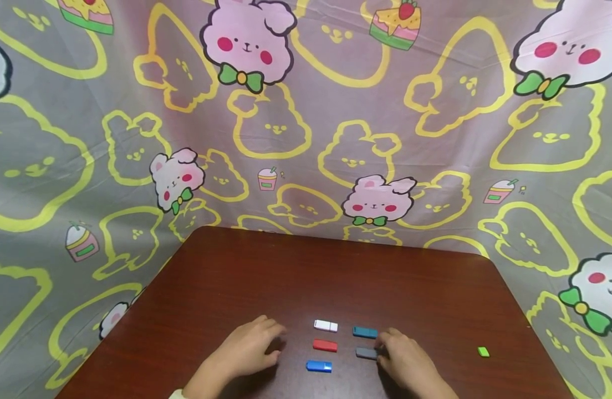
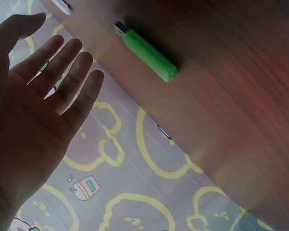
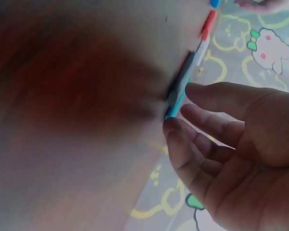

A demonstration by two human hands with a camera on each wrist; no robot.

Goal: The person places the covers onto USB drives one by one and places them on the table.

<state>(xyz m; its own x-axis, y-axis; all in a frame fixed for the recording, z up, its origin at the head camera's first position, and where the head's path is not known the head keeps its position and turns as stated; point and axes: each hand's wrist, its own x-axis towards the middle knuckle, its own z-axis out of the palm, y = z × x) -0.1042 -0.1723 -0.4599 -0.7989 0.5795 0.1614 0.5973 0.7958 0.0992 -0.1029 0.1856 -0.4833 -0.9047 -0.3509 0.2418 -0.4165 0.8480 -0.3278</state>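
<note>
Five capped USB flash drives lie in two columns: a white drive (image 1: pixel 326 326), a red drive (image 1: pixel 325 346) and a blue drive (image 1: pixel 319 366) on the left, a teal drive (image 1: pixel 365 332) and a grey drive (image 1: pixel 367 352) on the right. My right hand (image 1: pixel 408 359) has its fingertips around the grey drive's right end; a gap shows between thumb and index finger (image 3: pixel 176 139). Left of the columns, my left hand (image 1: pixel 246 346) holds nothing, its fingers relaxed. An uncapped green drive (image 2: pixel 149 55) lies near it, hidden in the head view.
A small bright green piece, perhaps a cap (image 1: pixel 483 351), lies at the right of the brown table (image 1: pixel 311 277). A patterned cloth (image 1: pixel 306 111) hangs behind and along both sides of the table.
</note>
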